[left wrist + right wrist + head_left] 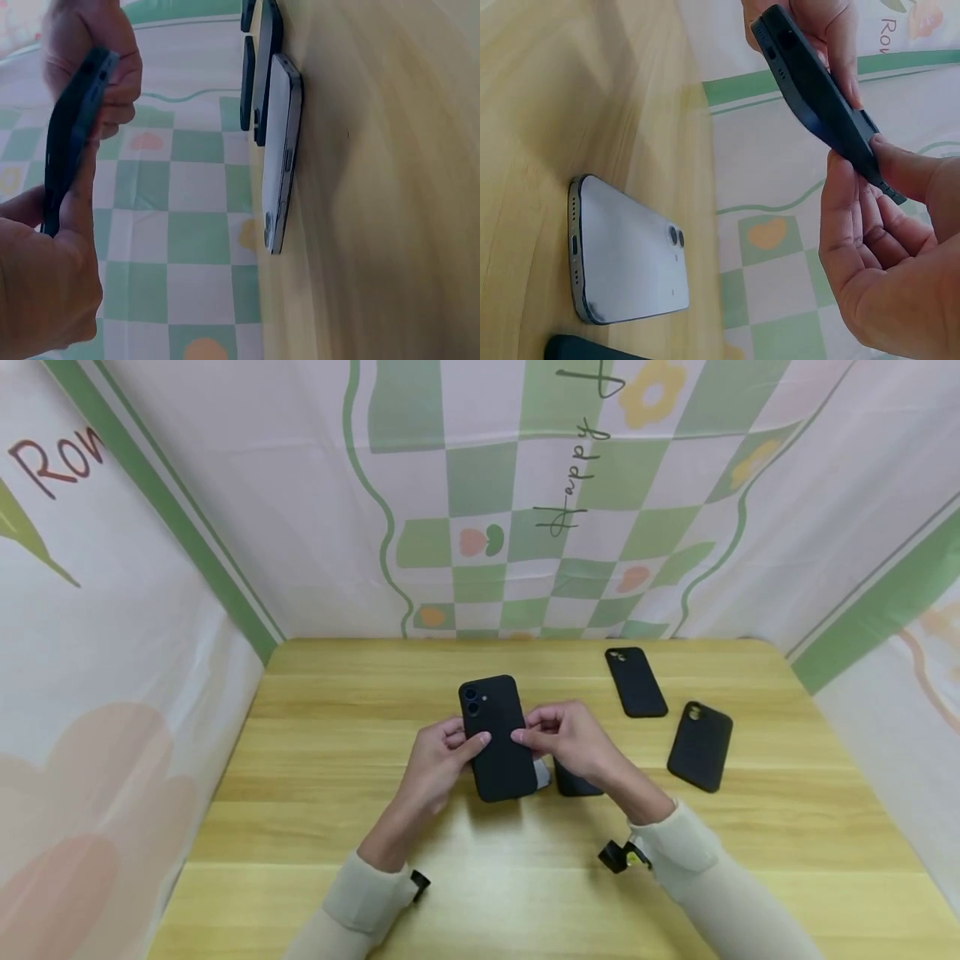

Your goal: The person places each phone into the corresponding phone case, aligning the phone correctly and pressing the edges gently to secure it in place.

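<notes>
Both hands hold a phone in a black case [501, 772] above the middle of the table, its back with two camera lenses facing up. My left hand [433, 766] grips its left edge, thumb on the back and fingers beneath. On the opposite edge my right hand [581, 742] pinches the case between thumb and curled fingers. In the right wrist view, the bottom end of the cased phone [821, 105] shows its port opening. A pale phone [634, 251] lies on the table below, mostly hidden in the head view by the held one.
Partly under my right wrist lies a black phone case [576, 782]. Two more black cases, one farther back [636, 682] and one nearer [701, 747], rest on the wooden table [322, 760] at the right. A patterned cloth [480, 485] hangs behind the table.
</notes>
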Tool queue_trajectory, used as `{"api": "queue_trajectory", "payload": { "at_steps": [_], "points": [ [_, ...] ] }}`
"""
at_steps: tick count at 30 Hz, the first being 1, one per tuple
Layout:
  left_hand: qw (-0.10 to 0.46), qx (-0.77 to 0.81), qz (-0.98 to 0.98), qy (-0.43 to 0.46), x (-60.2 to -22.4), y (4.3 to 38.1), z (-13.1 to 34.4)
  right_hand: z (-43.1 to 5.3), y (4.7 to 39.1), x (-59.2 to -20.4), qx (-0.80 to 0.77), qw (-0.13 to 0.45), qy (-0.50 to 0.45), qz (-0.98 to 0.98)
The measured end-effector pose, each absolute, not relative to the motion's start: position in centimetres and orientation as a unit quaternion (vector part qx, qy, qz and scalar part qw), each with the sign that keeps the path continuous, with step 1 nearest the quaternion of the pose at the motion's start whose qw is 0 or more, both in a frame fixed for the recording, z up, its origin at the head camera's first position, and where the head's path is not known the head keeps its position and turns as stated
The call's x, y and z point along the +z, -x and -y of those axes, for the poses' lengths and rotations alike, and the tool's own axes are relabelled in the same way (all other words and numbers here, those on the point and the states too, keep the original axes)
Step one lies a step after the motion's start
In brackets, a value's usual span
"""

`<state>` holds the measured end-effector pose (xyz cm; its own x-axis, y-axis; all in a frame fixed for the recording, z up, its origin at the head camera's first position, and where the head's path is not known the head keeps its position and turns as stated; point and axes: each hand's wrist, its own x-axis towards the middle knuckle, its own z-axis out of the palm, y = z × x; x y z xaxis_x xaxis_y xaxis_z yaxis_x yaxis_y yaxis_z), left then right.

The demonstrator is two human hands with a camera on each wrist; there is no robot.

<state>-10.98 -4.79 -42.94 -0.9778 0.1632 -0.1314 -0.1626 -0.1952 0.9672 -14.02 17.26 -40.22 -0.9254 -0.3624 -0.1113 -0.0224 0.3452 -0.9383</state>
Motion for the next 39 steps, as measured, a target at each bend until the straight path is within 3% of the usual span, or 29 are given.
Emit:
{"api": "queue_trajectory", "payload": {
  "at_steps": [14, 39],
  "points": [
    [0.147, 0.775, -0.614, -0.003, -42.3, 11.4, 5.0, -17.4, 13.5, -39.1, -0.517, 0.153, 0.174, -0.824],
    [0.034, 0.802, -0.594, 0.044, -41.9, 10.9, 4.2, -17.3, 13.1, -40.1, -0.49, 0.133, 0.135, -0.851]
  ]
}}
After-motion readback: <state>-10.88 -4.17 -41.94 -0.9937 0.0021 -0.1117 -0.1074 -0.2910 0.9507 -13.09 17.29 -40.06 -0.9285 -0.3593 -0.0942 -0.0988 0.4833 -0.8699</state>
